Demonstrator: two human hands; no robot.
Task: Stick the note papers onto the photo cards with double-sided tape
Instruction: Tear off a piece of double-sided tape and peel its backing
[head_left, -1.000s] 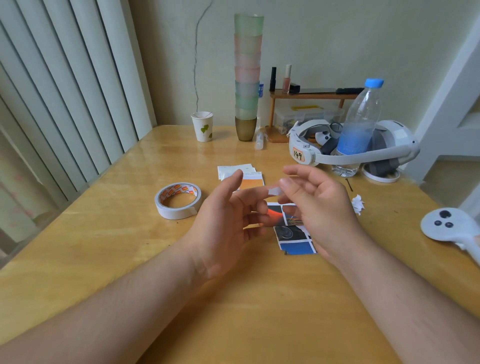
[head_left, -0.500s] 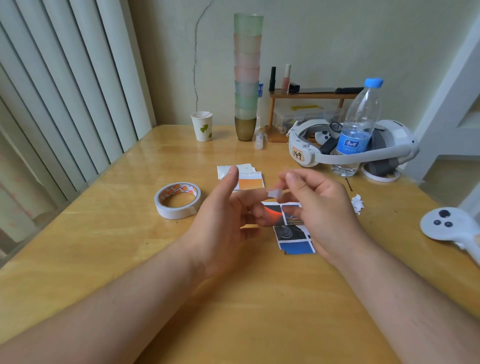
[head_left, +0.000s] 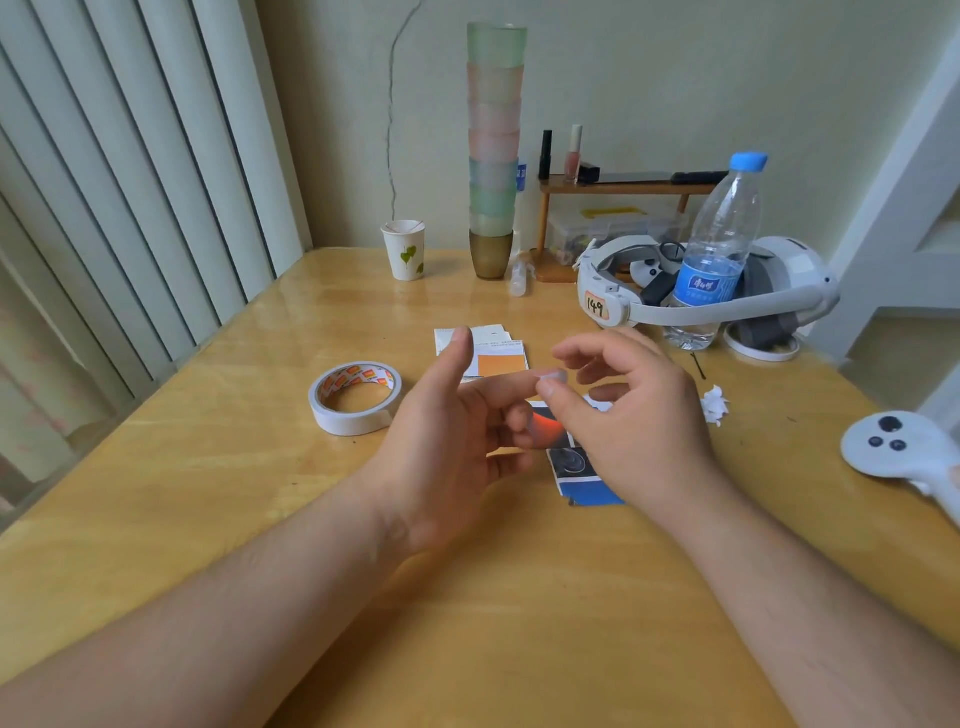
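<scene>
Beyond my hands stand a paper cup (head_left: 404, 251) and stacked tumblers (head_left: 494, 145). Right of them I see a water bottle (head_left: 716, 249), a VR headset (head_left: 701, 291) and a controller (head_left: 901, 451).

Tabletop (head_left: 208, 519): honey-yellow wood grain. Tape roll (head_left: 356, 397), left of the hands: white, with orange-and-white printed core. Note papers (head_left: 498, 356), beyond the hands: white, one orange. Photo cards (head_left: 576, 467), beneath the hands: black, red-orange, blue. Bottle (head_left: 719, 249), beyond the right hand: clear, blue cap and label.

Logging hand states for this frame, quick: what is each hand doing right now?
Left hand: index finger extended, a small piece of tape on its tip.
Right hand: fingertips pinching that same piece of tape.
</scene>
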